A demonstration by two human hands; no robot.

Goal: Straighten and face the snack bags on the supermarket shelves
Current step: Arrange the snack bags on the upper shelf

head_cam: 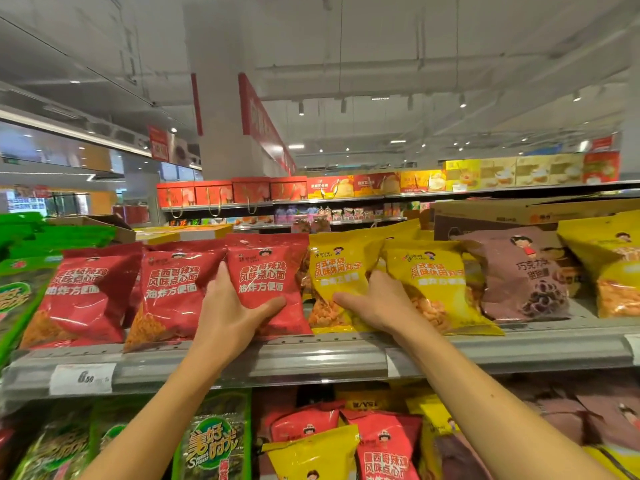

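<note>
Shelf [311, 358]: L hand [232, 306] grips red bag [268, 271], R hand [377, 303] yellow bag [337, 271].

The single head camera is looking forward and slightly upward, sitting close to the top shelf [311, 362]. It is taking in the ceiling [415, 46] and distant shelves [381, 197] beyond.

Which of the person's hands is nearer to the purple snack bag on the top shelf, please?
Right. The right hand grips a yellow bag two bags left of the purple bag; the left hand holds a red bag farther left.
</note>
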